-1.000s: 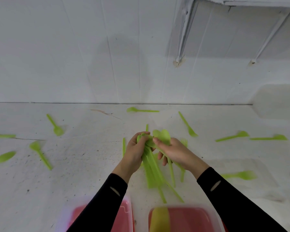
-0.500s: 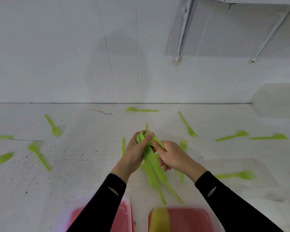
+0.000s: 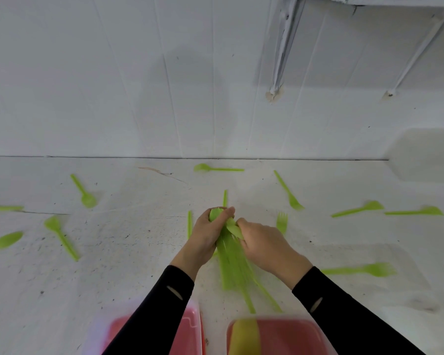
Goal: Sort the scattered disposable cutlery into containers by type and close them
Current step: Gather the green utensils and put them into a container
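A bundle of green plastic spoons (image 3: 232, 262) hangs with handles pointing toward me above the white table. My left hand (image 3: 205, 239) grips the bowl end of the bundle from the left. My right hand (image 3: 264, 243) pinches one green piece at the bundle's top from the right. Two red containers lie at the near edge: the left one (image 3: 187, 334) is partly hidden by my left sleeve, and the right one (image 3: 280, 336) holds some green cutlery (image 3: 244, 336).
Loose green cutlery is scattered on the white table (image 3: 113, 278): spoons at the left (image 3: 59, 234) (image 3: 85, 193), a spoon at the back (image 3: 215, 168), forks at the right (image 3: 290, 193) (image 3: 362, 270) (image 3: 282, 222). A white wall rises behind the table.
My right hand has slid down and closer to the left hand, pressing its piece against the bundle. The bundle's handles have gathered tighter.
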`<move>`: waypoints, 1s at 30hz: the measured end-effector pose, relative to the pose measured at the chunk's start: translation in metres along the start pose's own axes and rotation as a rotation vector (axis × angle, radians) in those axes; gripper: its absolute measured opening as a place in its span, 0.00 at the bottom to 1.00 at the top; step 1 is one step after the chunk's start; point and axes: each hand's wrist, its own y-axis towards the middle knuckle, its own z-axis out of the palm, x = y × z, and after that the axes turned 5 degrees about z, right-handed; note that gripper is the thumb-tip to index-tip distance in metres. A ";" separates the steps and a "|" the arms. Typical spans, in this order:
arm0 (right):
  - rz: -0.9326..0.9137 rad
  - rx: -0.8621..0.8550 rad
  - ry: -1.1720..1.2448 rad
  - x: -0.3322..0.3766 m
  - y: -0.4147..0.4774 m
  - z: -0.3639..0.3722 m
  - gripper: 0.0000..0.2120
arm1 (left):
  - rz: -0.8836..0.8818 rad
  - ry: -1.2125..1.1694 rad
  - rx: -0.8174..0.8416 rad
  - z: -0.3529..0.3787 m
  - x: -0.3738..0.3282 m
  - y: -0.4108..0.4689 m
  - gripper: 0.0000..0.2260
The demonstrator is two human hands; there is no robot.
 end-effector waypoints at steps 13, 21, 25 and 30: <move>0.270 0.393 1.033 0.002 0.004 -0.018 0.28 | 0.105 -0.192 0.108 0.012 -0.013 -0.018 0.17; 0.401 0.329 1.043 -0.005 0.010 -0.009 0.32 | 0.040 -0.225 0.274 0.012 -0.013 -0.021 0.16; 0.292 0.378 1.143 -0.003 0.013 -0.009 0.35 | -0.004 -0.273 0.212 0.009 -0.016 -0.021 0.18; 0.214 0.230 1.088 0.000 0.002 -0.009 0.22 | 0.104 -0.289 0.005 0.006 -0.018 -0.019 0.17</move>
